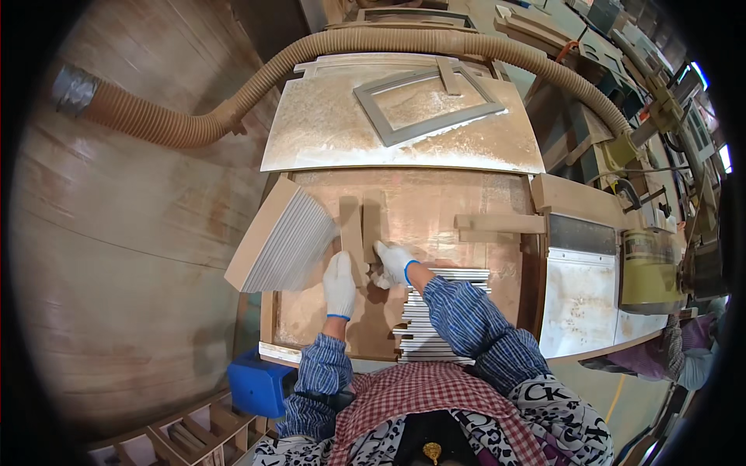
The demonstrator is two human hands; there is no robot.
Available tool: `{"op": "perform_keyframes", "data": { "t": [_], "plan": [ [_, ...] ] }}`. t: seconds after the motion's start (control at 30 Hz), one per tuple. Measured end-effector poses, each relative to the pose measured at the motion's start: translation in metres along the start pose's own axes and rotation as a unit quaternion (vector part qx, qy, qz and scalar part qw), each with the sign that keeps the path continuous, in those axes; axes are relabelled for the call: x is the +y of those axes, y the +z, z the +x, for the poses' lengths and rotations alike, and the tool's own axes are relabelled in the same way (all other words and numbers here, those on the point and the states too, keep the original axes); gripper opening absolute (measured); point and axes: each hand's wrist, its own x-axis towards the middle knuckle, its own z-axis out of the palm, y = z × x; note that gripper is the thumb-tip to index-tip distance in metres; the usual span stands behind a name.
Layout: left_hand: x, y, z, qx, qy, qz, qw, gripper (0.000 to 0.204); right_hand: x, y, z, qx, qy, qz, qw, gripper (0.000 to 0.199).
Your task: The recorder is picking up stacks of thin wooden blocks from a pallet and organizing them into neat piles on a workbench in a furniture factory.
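White gloves with blue cuffs cover both my hands over the brown worktop [435, 194]. My left hand [339, 286] is closed at the near end of a narrow tan wooden strip [351, 231]. Just to its right stands a second wooden strip [374, 225], and my right hand [394, 264] grips its near end, thumb against its side. Both strips point away from me, close together. Beside my left hand leans a fanned stack of strips [287, 237] with pale edges. Under my right forearm lies another row of strips [443, 311], partly hidden by the sleeve.
A single wooden strip [501, 224] lies at the table's right. Behind, a dusty board [318, 116] carries a grey rectangular frame [373, 113]. A ribbed tan hose [350, 39] arches across the back. Machinery [649, 268] stands right; a blue stool [256, 384] is low left.
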Motion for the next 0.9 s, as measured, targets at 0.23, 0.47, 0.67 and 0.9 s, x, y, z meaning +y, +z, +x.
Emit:
{"op": "perform_keyframes", "data": {
  "t": [0.23, 0.47, 0.67, 0.9],
  "plan": [
    [-0.040, 0.018, 0.053, 0.013, 0.034, 0.171, 0.985, 0.048, -0.021, 0.015, -0.024, -0.031, 0.110, 0.061, 0.992, 0.060],
    [-0.051, 0.017, 0.062, 0.000, 0.051, 0.361, 0.931, 0.055, -0.013, 0.013, -0.044, -0.075, 0.079, 0.164, 0.980, 0.058],
    [-0.034, 0.019, 0.075, -0.062, 0.047, 0.308, 0.948, 0.052, -0.016, 0.019, -0.061, -0.014, 0.057, 0.194, 0.979, 0.046],
    [-0.036, 0.017, 0.086, -0.074, -0.068, 0.267, 0.958, 0.045, -0.010, 0.028, -0.065, 0.083, -0.067, 0.021, 0.994, 0.034]
  ]
}}
